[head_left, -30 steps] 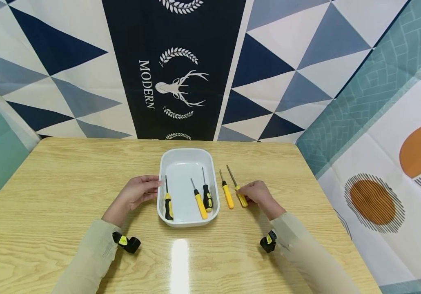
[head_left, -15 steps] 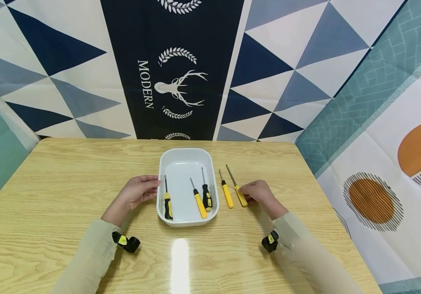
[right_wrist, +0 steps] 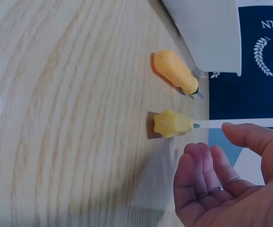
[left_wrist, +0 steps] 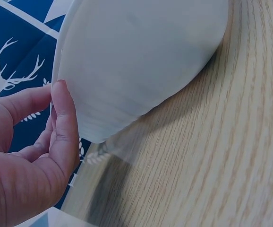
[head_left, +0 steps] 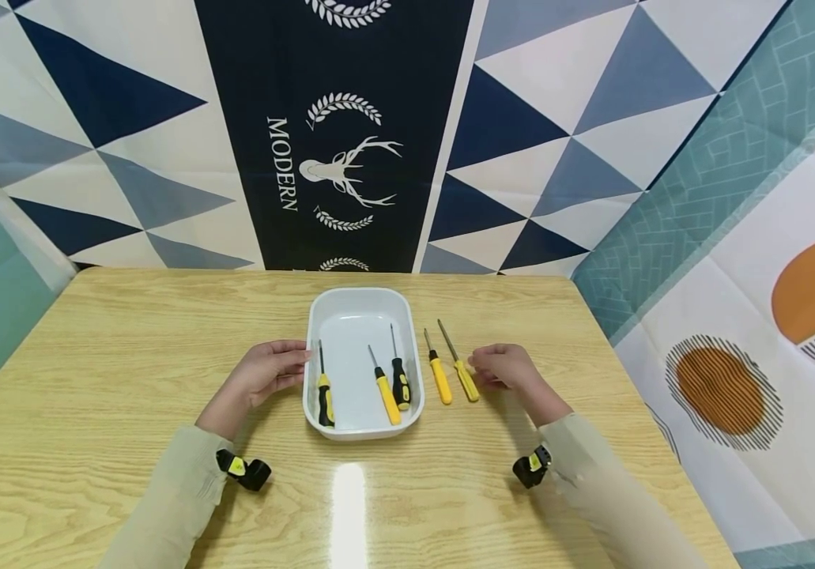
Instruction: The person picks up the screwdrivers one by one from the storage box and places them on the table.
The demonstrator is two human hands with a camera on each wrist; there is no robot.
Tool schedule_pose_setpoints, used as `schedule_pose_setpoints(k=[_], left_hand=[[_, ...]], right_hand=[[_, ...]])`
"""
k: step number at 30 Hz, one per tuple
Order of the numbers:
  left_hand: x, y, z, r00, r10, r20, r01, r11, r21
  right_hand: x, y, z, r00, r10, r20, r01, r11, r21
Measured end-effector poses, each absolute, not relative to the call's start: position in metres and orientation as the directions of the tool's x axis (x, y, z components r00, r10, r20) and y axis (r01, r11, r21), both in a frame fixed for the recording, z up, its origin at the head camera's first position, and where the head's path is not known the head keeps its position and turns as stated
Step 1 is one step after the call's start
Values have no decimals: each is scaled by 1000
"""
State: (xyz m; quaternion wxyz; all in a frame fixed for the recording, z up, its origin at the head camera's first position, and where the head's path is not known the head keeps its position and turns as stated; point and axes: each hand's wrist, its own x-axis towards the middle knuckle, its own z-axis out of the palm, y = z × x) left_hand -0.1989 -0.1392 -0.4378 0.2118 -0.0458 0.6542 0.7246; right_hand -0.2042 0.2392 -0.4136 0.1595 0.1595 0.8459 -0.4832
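Note:
My left hand (head_left: pixel 265 377) pinches the left rim of the white tray (head_left: pixel 359 435); the left wrist view shows thumb and fingers on either side of the tray wall (left_wrist: pixel 127 61). Inside the tray lie a black-and-yellow screwdriver (head_left: pixel 326 399) at the left, a yellow one (head_left: pixel 387 397) and a black one (head_left: pixel 401 383) at the right. On the table just right of the tray are an orange-yellow screwdriver (head_left: pixel 439 379) and a yellow screwdriver (head_left: pixel 466 381). Beside the latter's handle (right_wrist: pixel 172 124), my right hand (head_left: pixel 510 370) holds nothing, thumb and fingers parted.
The wooden table (head_left: pixel 130 356) runs back to a patterned cloth (head_left: pixel 350 158) hanging behind it. Another cloth (head_left: pixel 734 348) with orange circles hangs along the right side. Each wrist wears a small black camera.
My right hand has let go of the yellow screwdriver and moved slightly right. The screwdriver lies where it was, and my left hand has stayed at the tray.

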Motion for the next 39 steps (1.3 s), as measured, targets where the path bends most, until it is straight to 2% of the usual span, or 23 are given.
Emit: schedule_pose_setpoints(k=[20,39], left_hand=[[-199,-139,-439,-904,250,-346,-371,-57,927],[-199,-139,-438,-903,244,-353,-378,-61,924]], right_hand=[[-204,231,-396,-897,23,-442,424,331,-843],[-202,214,-387,-901,-48,-431,395,319,-862]])
